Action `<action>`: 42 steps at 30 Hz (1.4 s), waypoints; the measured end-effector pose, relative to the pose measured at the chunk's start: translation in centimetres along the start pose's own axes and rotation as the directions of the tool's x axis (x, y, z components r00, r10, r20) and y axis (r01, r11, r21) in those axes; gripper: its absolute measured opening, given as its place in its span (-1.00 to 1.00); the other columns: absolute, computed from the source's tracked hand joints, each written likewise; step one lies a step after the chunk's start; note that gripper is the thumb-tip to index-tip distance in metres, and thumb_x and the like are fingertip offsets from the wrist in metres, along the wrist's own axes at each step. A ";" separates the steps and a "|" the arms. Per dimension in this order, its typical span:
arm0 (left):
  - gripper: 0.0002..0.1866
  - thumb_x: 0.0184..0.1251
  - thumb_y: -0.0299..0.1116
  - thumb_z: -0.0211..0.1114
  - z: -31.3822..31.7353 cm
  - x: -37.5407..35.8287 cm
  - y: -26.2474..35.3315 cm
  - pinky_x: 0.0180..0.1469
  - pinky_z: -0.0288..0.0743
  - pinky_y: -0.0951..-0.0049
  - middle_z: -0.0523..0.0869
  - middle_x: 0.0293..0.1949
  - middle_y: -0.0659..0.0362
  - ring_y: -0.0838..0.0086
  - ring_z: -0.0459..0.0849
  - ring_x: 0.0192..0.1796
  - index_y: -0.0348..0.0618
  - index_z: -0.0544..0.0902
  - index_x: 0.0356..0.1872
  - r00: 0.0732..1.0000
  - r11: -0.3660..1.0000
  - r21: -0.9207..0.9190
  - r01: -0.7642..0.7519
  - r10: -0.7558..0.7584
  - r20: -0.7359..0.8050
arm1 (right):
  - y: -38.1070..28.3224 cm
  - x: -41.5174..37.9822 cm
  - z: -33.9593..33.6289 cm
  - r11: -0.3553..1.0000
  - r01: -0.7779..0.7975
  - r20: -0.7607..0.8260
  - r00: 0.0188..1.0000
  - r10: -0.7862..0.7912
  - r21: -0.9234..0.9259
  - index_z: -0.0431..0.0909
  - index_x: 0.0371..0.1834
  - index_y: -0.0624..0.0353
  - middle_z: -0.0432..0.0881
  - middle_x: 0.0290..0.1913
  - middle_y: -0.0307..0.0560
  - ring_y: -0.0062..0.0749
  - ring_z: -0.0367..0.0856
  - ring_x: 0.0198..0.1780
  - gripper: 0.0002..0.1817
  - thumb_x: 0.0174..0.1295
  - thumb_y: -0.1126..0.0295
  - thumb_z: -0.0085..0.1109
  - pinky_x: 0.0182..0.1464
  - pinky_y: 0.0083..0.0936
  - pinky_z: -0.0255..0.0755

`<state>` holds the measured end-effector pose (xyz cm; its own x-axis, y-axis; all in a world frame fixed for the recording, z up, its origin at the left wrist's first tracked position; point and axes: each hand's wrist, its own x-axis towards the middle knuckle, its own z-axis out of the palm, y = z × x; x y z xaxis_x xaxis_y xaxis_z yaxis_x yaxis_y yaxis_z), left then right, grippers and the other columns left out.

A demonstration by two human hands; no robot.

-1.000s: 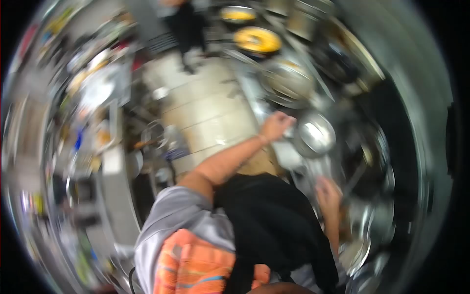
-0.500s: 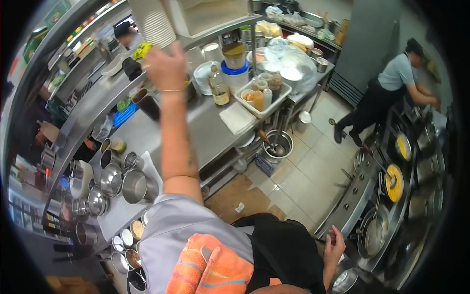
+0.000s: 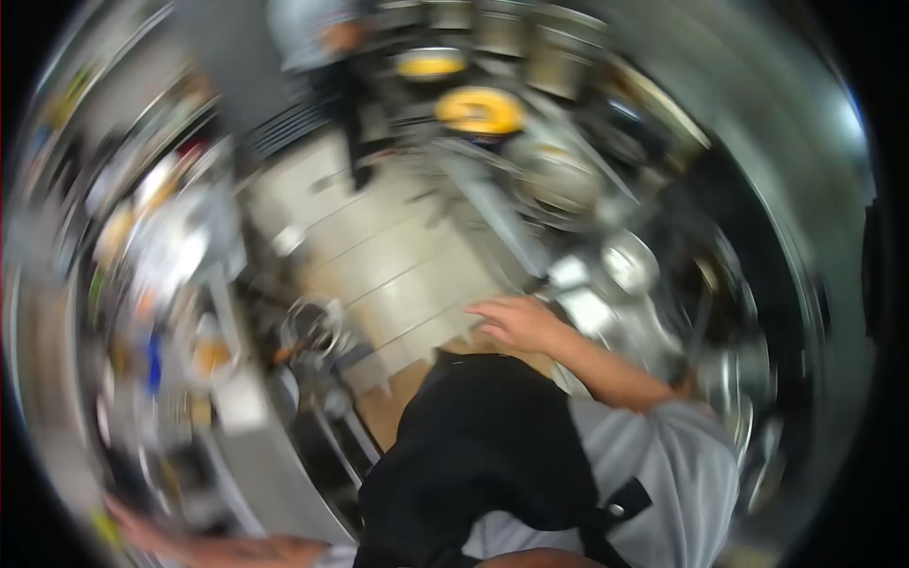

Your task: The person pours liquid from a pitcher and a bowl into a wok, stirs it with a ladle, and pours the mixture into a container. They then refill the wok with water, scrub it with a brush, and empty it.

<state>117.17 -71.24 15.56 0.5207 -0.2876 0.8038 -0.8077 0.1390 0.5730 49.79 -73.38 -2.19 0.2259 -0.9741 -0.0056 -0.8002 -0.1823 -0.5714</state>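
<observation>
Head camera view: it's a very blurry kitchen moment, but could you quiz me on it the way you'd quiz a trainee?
1. True or false: the right hand is gripping a ladle.
2. What colour is the food in the round pan near the top of the view? A green, B yellow, C red.
3. Fill in: the apron worn over the grey shirt is ____.
Key: 1 false, its fingers are spread and nothing shows in them; 2 B; 3 black.
</observation>
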 end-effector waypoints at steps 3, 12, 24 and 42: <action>-0.41 0.60 0.01 0.26 14.3 -7.2 -1.5 0.09 0.59 0.24 0.70 0.29 -0.09 0.32 0.66 0.11 -0.33 0.61 0.33 0.783 0.536 -0.594 0.600 -0.546 0.299 | 2.5 -6.1 -2.3 0.915 -0.335 -0.306 0.916 0.259 -0.227 0.64 0.33 -0.09 0.76 0.06 -0.02 0.03 0.71 0.13 -0.56 0.39 0.25 0.31 0.16 -0.06 0.62; -0.50 0.40 0.00 0.47 34.3 -36.1 17.0 -0.23 0.29 0.40 0.51 -0.14 0.11 0.40 0.37 -0.19 -0.24 0.60 0.05 -0.162 -0.501 0.417 0.759 0.475 0.865 | 16.2 -36.2 -7.7 -0.288 -0.954 -0.627 -0.278 0.728 0.089 0.02 0.79 0.05 0.47 0.46 0.31 0.25 0.50 0.45 -0.07 0.40 0.25 0.25 0.30 0.04 0.55; 0.00 0.41 -0.04 0.45 29.9 -43.2 42.3 -0.55 0.47 0.45 0.62 0.09 -0.12 0.40 0.59 -0.46 -0.15 0.09 0.71 -0.201 -0.183 0.814 0.551 0.918 0.342 | 11.0 -44.0 -9.7 0.298 -0.441 -0.424 -0.222 0.878 0.847 0.13 0.73 0.13 0.73 -0.14 0.18 -0.20 0.71 -0.39 -0.26 0.51 0.40 0.14 -0.35 -0.25 0.64; -0.32 0.52 -0.03 0.26 20.5 -57.0 53.8 -0.37 0.65 0.36 0.64 0.10 -0.06 0.33 0.65 -0.31 -0.15 0.33 0.51 -0.455 0.066 0.754 0.654 0.831 0.321 | 34.1 -67.3 -17.7 -0.107 -0.958 -0.607 -0.253 0.753 0.268 0.23 0.65 0.31 0.76 0.03 0.46 0.27 0.81 -0.02 -0.28 0.41 0.48 0.14 0.08 0.08 0.66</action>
<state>38.33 -66.81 -2.70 -0.9966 -0.0581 0.0588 0.0782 -0.8932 0.4427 -2.52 -16.44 -6.82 -0.9972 0.0284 0.0691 0.0175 0.9880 -0.1533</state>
